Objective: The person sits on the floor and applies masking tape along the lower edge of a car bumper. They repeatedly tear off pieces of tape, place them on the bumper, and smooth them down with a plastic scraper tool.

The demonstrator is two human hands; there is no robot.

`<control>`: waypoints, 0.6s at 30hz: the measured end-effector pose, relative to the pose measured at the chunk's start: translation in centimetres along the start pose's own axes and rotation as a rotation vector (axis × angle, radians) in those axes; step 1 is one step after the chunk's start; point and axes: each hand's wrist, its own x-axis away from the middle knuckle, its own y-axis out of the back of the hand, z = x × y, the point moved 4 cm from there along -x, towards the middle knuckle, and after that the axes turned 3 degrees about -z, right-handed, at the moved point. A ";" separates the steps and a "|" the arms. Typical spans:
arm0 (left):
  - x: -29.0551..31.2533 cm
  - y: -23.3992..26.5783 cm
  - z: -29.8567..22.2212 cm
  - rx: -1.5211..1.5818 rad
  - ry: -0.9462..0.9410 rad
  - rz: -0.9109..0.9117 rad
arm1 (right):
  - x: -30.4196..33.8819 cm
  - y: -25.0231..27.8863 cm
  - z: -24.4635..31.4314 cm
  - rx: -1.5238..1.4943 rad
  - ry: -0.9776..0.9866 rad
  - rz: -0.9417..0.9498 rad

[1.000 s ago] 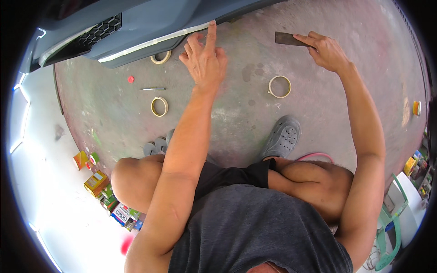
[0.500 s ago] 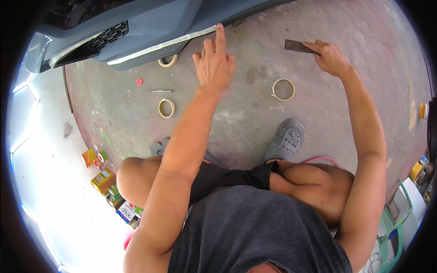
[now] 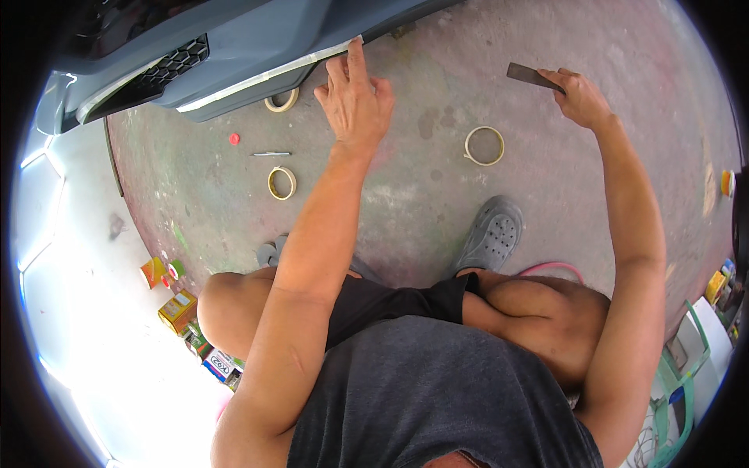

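Both hands work at the lower edge of a grey-blue car bumper panel that lies across the top of the view. Farthest left on the stained concrete floor sit a small red cap, a thin metal pen-like tool and two rolls of beige masking tape, one tucked just under the panel and one lying further out. Next comes the left hand, fingers spread and flat, its index fingertip pressing the end of a pale strip of masking tape that runs along the bumper's edge. Right of it a third, larger tape roll lies flat on the floor, apart from both hands, with a grey perforated clog below it. Farthest right, the right hand pinches a flat dark rectangular piece, perhaps sanding paper or a scraper, held above the floor and well away from the panel. As a judgement, the tape end could lift or wrinkle if the fingertip slides instead of pressing straight down, leaving a wavy masking line. The dark piece is gripped only at one end and could slip from the fingers, and the loose roll near the foot could be kicked away.
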 end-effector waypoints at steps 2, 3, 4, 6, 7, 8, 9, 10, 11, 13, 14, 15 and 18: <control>0.0 0.1 -0.1 0.000 -0.001 0.021 | 0.0 -0.1 -0.2 -0.033 -0.013 -0.002; 0.0 0.2 -0.1 -0.002 0.000 0.033 | -0.1 0.0 -0.1 -0.051 -0.019 -0.002; -0.1 0.3 -0.3 -0.022 -0.026 0.058 | -0.2 -0.1 0.0 -0.050 -0.015 0.007; -0.6 0.4 -0.8 -0.061 -0.081 0.109 | -0.5 -0.3 -0.1 -0.047 -0.009 0.023; -1.1 0.4 -1.2 -0.045 -0.089 0.153 | -0.8 -0.6 -0.2 -0.050 -0.004 0.015; -1.7 0.3 -1.8 -0.030 -0.097 0.197 | -1.0 -0.9 -0.3 -0.054 0.000 0.008; -1.8 0.1 -2.3 -0.014 -0.103 0.238 | -1.3 -1.0 -0.4 -0.055 0.007 -0.001; -1.5 0.0 -2.7 0.009 -0.141 0.259 | -1.4 -1.0 -0.5 -0.067 0.017 -0.021; -1.2 -0.1 -3.2 0.033 -0.179 0.281 | -1.4 -1.0 -0.6 -0.078 0.026 -0.041; -0.6 -0.3 -3.2 0.119 -0.099 0.247 | -1.3 -1.1 -1.0 -0.079 0.051 -0.111; 0.0 -0.5 -2.7 0.180 0.018 0.190 | -1.1 -1.0 -1.2 -0.068 0.067 -0.162; 0.7 -0.7 -1.9 0.236 0.139 0.135 | -0.8 -0.8 -0.6 -0.060 0.086 -0.210; 1.5 -1.2 0.3 0.141 0.172 0.135 | -0.3 0.2 0.8 -0.085 -0.060 -0.079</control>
